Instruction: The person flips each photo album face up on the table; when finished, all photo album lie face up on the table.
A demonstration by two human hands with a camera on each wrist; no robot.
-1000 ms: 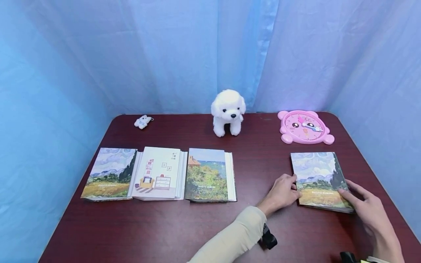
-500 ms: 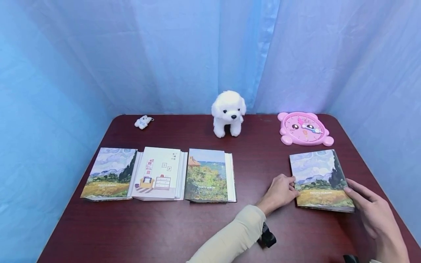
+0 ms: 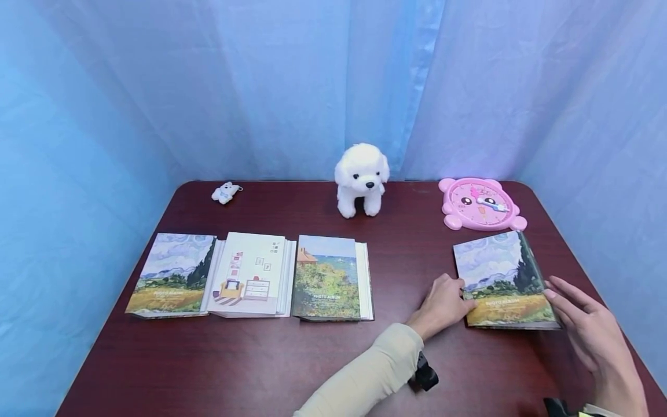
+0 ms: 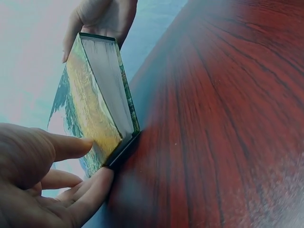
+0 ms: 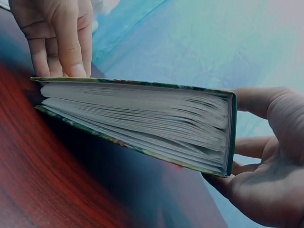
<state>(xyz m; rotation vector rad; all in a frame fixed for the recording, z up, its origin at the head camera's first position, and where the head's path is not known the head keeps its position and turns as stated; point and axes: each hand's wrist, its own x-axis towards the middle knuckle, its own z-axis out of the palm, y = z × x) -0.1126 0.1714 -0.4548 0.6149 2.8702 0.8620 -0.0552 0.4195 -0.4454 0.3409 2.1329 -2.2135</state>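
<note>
A thick photo album (image 3: 502,278) with a painted landscape cover lies at the table's right side, turned slightly anticlockwise. My left hand (image 3: 440,304) pinches its left edge; in the left wrist view the thumb (image 4: 71,146) presses on the cover and the other fingers bear against the side. At the opposite edge my right hand (image 3: 594,330) holds the spine, the thumb near its upper edge and the fingers lower down. In the right wrist view the white page block (image 5: 137,116) shows between both covers, thicker toward the spine. Some right fingertips are hidden behind the album.
Left of my hands, three albums stand in an overlapping row: a landscape one (image 3: 172,275), a white one (image 3: 250,275) and a seaside one (image 3: 327,278). Behind are a small white plush bear (image 3: 226,193), a white toy dog (image 3: 361,179) and a pink toy clock (image 3: 482,204).
Between my hands the album has turned anticlockwise, its far edge shifting left and away from me. My right thumb has moved from the cover to the spine edge. The left hand barely moved.
</note>
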